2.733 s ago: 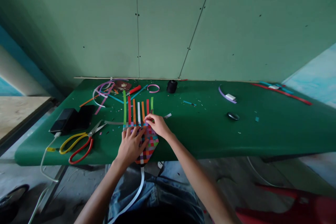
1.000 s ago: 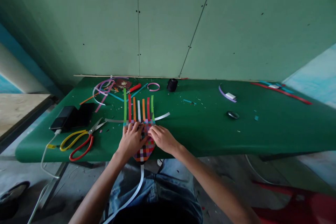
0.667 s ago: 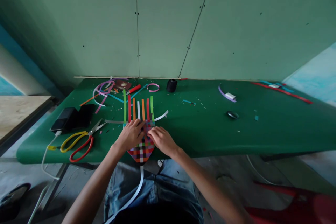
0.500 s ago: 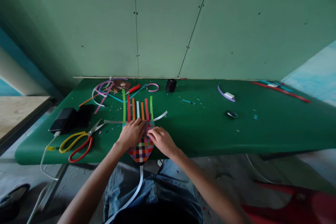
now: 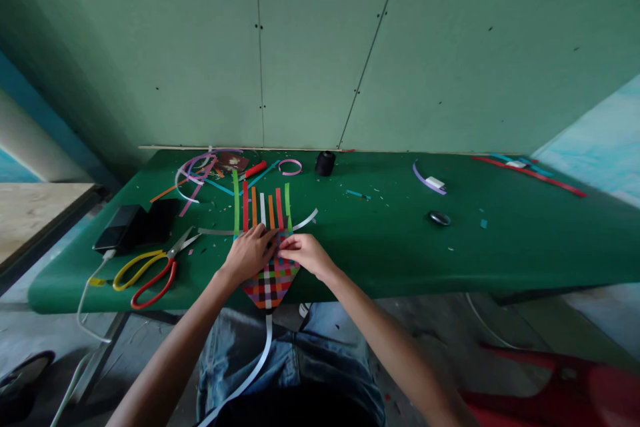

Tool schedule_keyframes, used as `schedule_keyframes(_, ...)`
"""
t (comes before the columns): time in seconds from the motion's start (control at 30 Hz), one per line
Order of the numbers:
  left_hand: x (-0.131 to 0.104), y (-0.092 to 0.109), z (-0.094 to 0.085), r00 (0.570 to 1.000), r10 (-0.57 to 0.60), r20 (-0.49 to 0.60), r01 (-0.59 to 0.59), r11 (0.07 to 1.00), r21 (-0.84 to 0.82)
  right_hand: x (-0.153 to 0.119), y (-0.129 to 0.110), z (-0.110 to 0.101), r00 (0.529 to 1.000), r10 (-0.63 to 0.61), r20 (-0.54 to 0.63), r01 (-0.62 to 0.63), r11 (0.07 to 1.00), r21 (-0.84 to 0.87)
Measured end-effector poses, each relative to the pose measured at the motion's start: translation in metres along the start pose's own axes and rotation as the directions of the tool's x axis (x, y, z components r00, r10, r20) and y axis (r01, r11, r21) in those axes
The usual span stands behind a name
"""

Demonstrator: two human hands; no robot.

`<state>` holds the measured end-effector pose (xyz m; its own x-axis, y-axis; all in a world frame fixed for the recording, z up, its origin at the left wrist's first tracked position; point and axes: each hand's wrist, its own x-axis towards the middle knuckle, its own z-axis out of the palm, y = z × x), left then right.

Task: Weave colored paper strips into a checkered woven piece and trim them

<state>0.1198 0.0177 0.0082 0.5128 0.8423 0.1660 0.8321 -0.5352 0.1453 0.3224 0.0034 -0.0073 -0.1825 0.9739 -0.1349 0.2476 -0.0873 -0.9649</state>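
A checkered mat woven from coloured strips [image 5: 269, 285] lies at the table's front edge, its lower end narrowed to a point. Loose green, red, orange and white ends fan out at its far side. My left hand [image 5: 249, 252] rests flat over the left part of the weave, fingers stretched across it. My right hand [image 5: 306, 252] has thumb and fingertips pinched together on a strip at the weave's right side; the exact strip is partly hidden. A white strip [image 5: 267, 340] trails from the pointed end over my lap. Another pale strip [image 5: 306, 219] sticks out to the right.
Scissors with yellow and red handles [image 5: 163, 263] lie left of the mat, beside a black box with a cable [image 5: 120, 228]. Behind are tangled strips [image 5: 197, 170], a red-handled tool [image 5: 256, 169] and a black thread spool [image 5: 325, 163]. Rightward lies a dark oval object [image 5: 439, 217].
My right hand has shifted slightly, its fingers now drawn into a tighter pinch and the hand turned more sideways. My left hand stays on the weave, almost unmoved.
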Motion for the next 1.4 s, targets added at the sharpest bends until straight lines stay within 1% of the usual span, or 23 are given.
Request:
schedule_keyframes(0.07, -0.005, -0.001, 0.004, 0.999, 0.032, -0.042, -0.033, 0.999, -0.019, 0.004, 0.000, -0.002, 0.998, 0.061, 0.008, -0.061, 0.996, 0.069)
schedule_keyframes(0.17, -0.012, -0.003, 0.009, 0.994, 0.057, -0.098, -0.065, 0.995, -0.080, 0.007, -0.005, -0.006, 0.997, 0.074, 0.017, -0.075, 0.991, 0.113)
schedule_keyframes(0.27, -0.018, -0.006, 0.013, 0.992, 0.064, -0.110, -0.079, 0.988, -0.132, 0.010, -0.008, -0.006, 1.000, 0.029, 0.012, -0.030, 0.990, 0.138)
schedule_keyframes(0.33, -0.021, -0.008, 0.014, 0.992, 0.069, -0.101, -0.084, 0.985, -0.148, 0.013, -0.007, -0.003, 0.999, -0.040, -0.001, 0.040, 0.990, 0.136)
schedule_keyframes(0.4, -0.023, -0.009, 0.014, 0.992, 0.078, -0.097, -0.092, 0.985, -0.149, 0.015, -0.006, 0.000, 0.990, -0.143, -0.021, 0.144, 0.986, 0.087)
schedule_keyframes(0.47, -0.024, -0.009, 0.013, 0.992, 0.083, -0.096, -0.095, 0.986, -0.134, 0.014, -0.003, 0.003, 0.964, -0.264, -0.044, 0.263, 0.964, -0.030)
schedule_keyframes(0.53, -0.025, -0.008, 0.012, 0.993, 0.078, -0.092, -0.089, 0.989, -0.117, 0.010, 0.000, 0.005, 0.931, -0.364, -0.039, 0.353, 0.921, -0.166)
schedule_keyframes(0.6, -0.026, -0.007, 0.011, 0.994, 0.072, -0.086, -0.081, 0.991, -0.103, 0.006, 0.003, 0.006, 0.906, -0.423, -0.009, 0.405, 0.873, -0.271)
schedule_keyframes(0.67, -0.026, -0.006, 0.011, 0.994, 0.066, -0.082, -0.073, 0.993, -0.095, 0.003, 0.005, 0.006, 0.892, -0.452, 0.016, 0.431, 0.839, -0.333)
schedule_keyframes(0.77, -0.026, -0.006, 0.011, 0.995, 0.062, -0.078, -0.069, 0.993, -0.095, 0.001, 0.008, 0.005, 0.877, -0.481, 0.010, 0.447, 0.807, -0.386)
schedule_keyframes(0.93, -0.027, -0.008, 0.014, 0.994, 0.061, -0.088, -0.070, 0.992, -0.103, 0.003, 0.009, 0.005, 0.862, -0.506, -0.017, 0.450, 0.782, -0.432)
schedule_keyframes(1.2, -0.027, -0.006, 0.012, 0.994, 0.060, -0.096, -0.070, 0.993, -0.097, 0.007, 0.008, 0.008, 0.891, -0.452, -0.047, 0.382, 0.801, -0.460)
schedule_keyframes(1.4, -0.027, -0.006, 0.013, 0.995, 0.049, -0.086, -0.057, 0.994, -0.092, 0.009, 0.007, 0.006, 0.904, -0.426, -0.036, 0.362, 0.808, -0.464)
